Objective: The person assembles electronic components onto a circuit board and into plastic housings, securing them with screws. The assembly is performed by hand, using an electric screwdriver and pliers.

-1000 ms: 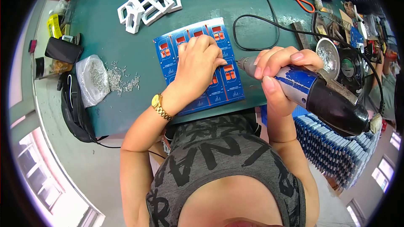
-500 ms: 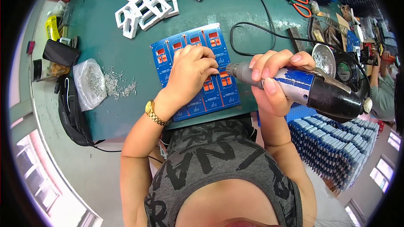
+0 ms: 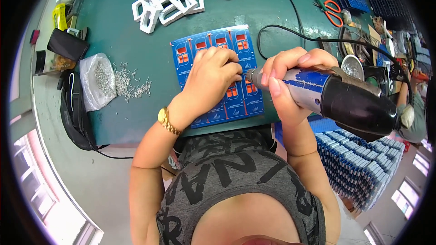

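A panel of blue circuit boards (image 3: 236, 109) with orange-red rectangular patches lies on the green table close to my body. My left hand (image 3: 213, 70) rests over its middle with curled fingers. Its thumb and fingertips come together beside the tool's tip, and anything pinched there is hidden. My right hand (image 3: 290, 88) is wrapped around a corded electric screwdriver (image 3: 313, 93) with a worn blue and silver body and a black rear end. The tool lies nearly level, its grey nose pointing left, almost at my left fingertips above the panel's right part.
White plastic frames (image 3: 170, 4) are heaped at the back. Small silver screw-like pins (image 3: 129, 84) spill from a clear bag (image 3: 93, 86) at left. Red-handled pliers (image 3: 334, 13) and a metal bowl (image 3: 352, 66) sit at right. Stacked boards (image 3: 359, 163) stand lower right. A black cable (image 3: 290, 27) loops across the table.
The view has shifted slightly. The screwdriver's nose has come a little closer to my left fingers, and its rear end sits lower. My left hand stays on the panel.
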The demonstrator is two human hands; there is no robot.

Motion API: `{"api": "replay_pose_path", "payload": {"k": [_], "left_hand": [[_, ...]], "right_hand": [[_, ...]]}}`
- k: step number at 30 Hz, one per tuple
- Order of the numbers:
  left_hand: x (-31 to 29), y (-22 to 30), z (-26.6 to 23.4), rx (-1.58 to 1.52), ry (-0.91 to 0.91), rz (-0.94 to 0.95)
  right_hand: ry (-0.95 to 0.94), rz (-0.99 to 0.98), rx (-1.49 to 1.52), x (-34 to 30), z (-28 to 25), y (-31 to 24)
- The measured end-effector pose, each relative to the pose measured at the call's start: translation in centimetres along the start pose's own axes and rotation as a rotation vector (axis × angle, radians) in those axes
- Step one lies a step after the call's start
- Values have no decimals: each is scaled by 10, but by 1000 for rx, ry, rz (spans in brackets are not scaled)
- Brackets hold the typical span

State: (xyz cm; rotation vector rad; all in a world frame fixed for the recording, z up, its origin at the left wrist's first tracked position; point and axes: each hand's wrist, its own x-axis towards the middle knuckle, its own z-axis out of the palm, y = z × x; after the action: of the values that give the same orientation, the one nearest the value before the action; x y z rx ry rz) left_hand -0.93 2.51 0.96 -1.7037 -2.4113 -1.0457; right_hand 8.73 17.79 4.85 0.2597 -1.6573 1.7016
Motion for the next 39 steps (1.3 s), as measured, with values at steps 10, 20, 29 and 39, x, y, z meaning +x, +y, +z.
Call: {"api": "replay_pose_path", "payload": {"k": [10, 20, 29, 39], "left_hand": [[-96, -43, -86, 419, 169, -784], [-102, -48, -80, 425, 59, -658], [-59, -32, -69, -24, 292, -627], [23, 6, 26, -52, -53, -15]], "right_hand": [[-189, 104, -77, 14, 12, -2], [-266, 23, -35, 12, 2, 12], [-49, -83, 299, 5, -27, -4], [188, -132, 160, -22, -35, -10]]}}
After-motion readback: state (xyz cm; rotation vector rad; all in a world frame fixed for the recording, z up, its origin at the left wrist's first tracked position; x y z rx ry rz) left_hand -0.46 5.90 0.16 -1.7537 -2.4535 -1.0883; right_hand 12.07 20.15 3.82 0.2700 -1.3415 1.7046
